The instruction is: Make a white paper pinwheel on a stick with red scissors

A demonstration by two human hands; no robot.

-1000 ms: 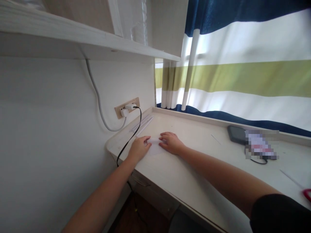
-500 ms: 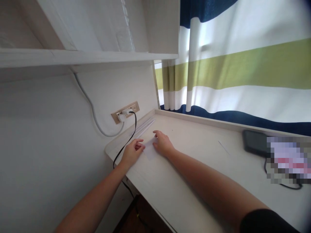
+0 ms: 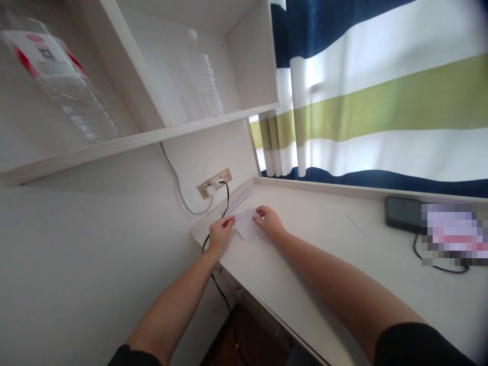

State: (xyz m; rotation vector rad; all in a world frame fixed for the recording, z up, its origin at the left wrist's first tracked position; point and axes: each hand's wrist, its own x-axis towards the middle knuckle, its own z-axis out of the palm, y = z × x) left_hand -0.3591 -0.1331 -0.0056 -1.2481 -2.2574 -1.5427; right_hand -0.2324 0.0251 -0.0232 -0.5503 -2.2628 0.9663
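Note:
A small white sheet of paper lies near the far left corner of the white desk. My left hand pinches the paper's left edge with closed fingers. My right hand grips the paper's right edge, fingers curled onto it. The sheet's upper corner looks slightly lifted off the desk. Just behind the paper, thin white strips lie along the desk's back edge.
A wall socket holds a white plug with a grey cable and a black cable that drops over the desk edge. Clear plastic bottles stand on the shelf above. A dark phone lies at the right. A striped curtain hangs behind.
The camera has tilted up, showing the shelf and bottles. My hands went from lying on the paper to pinching its two edges, and the sheet has lifted a little.

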